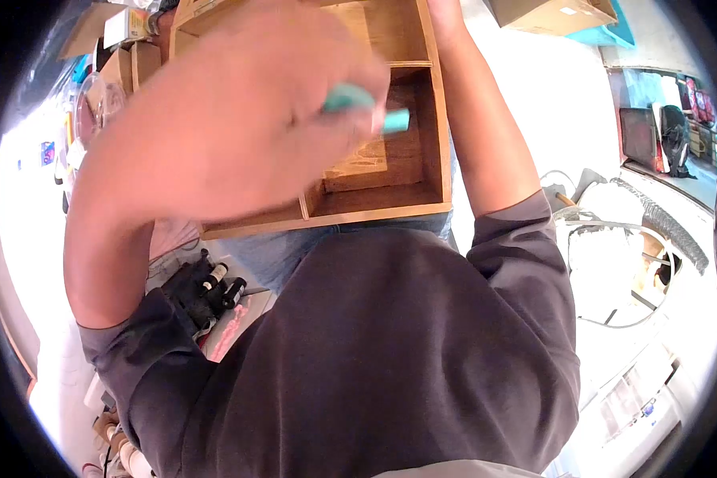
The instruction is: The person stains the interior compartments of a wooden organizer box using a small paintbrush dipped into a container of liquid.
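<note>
My left hand (327,88), smeared by motion, is closed around a small turquoise item (396,121) with a blunt end sticking out past the fingers. Its kind is not clear. Below that hand lies a wooden box (381,199) with thin dividers and several compartments, resting on my lap. The hand and forearm cover much of its left side. At the top edge of the view, my right hand (444,11) is beside the box's right wall. Its fingers are cut off by the frame.
Black items with cylindrical ends (219,283) lie at lower left beyond my leg. A cardboard box (554,14) is at top right. A white cable (669,279) loops among clutter on the right. Small boxes (125,29) and plastic items stand at upper left.
</note>
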`<state>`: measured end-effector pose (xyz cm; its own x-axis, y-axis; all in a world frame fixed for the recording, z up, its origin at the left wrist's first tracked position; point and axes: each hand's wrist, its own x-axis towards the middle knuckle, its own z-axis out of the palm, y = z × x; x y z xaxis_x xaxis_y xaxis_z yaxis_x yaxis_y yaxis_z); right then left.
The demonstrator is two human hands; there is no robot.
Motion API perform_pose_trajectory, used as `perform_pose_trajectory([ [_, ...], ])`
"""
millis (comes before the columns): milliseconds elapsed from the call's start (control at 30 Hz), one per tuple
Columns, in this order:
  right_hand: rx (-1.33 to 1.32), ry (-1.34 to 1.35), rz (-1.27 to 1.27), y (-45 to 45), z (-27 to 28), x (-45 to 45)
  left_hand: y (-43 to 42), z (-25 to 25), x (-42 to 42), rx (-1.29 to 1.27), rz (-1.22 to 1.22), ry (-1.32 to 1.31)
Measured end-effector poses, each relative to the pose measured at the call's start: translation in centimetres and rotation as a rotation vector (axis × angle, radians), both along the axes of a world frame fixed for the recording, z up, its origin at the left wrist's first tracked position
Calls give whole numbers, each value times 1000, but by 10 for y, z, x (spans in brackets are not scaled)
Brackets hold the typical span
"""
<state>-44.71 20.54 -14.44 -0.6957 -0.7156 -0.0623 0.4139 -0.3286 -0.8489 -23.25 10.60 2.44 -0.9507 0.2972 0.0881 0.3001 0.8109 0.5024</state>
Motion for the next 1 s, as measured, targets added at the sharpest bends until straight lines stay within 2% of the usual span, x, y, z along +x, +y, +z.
perform_pose_trajectory([
  [100,-16,-12,29,1,4,2,2,-8,-13,-78,75,43],
  [167,-18,-28,48,1,5,2,8,-9,-8,-68,-135,-134],
  [200,-24,-46,59,1,5,2,6,-7,-7,-66,-133,-132],
  [300,-1,-22,36,2,4,2,-2,-4,-8,207,-135,-235],
  [333,3,-21,35,3,4,2,-4,-6,-14,138,-65,-58],
  [400,-5,19,10,3,6,3,-1,-12,-17,70,5,122],
  [467,-17,11,5,2,5,4,10,-25,-11,-47,-95,-46],
  [500,-32,-1,-2,1,4,4,10,-22,-8,-48,-96,-47],
  [600,-18,13,-38,2,4,5,2,-7,-5,201,-244,-317],
  [733,-35,10,-21,1,1,2,-5,-11,-10,6,-19,96],
  [800,-58,22,-4,-1,0,2,6,-23,-7,-18,-90,-65],
  [867,-55,16,-13,-2,0,2,10,-14,-2,-34,-141,-117],
  [933,-51,7,-36,-1,-4,1,2,2,1,279,-181,-374],
  [967,-40,5,-18,-3,-9,-2,2,6,1,208,-87,-248],
  [1000,-27,4,1,-4,-10,-3,1,6,-2,200,-99,-247],
])
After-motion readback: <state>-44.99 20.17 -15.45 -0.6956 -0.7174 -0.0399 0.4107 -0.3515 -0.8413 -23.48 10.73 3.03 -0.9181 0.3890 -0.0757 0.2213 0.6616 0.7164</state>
